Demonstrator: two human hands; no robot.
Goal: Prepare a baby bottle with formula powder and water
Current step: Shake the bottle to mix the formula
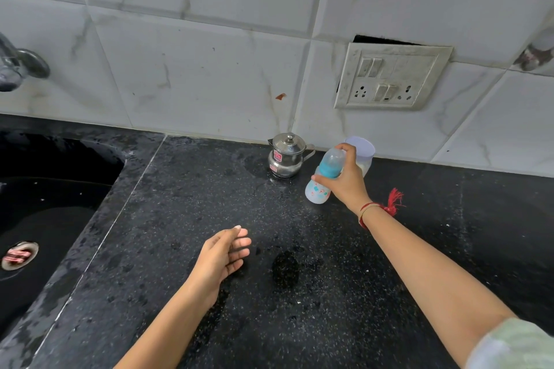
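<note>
Bottle (pixel 323 175) sits in the right hand (pixel 344 181), tilted with its capped top leaning back toward the wall and its base just above the desk (pixel 299 308). The fingers wrap the blue collar, a grip that suits lifting the bottle clear and later twisting the top off; whether the base touches the desk I cannot tell. It appears empty, so I judge the task is barely begun. Just left of the bottle stands a steel pot (pixel 286 156) with its lid on, likely the water. Just behind the bottle, partly hidden by the hand, is a pale cup (pixel 364 153) with something white in it, possibly the powder. Both are kept close so filling needs little reach. The left hand (pixel 223 255), nearer the person than the bottle, hovers open and empty, palm turned inward, seemingly ready to steady the bottle.
</note>
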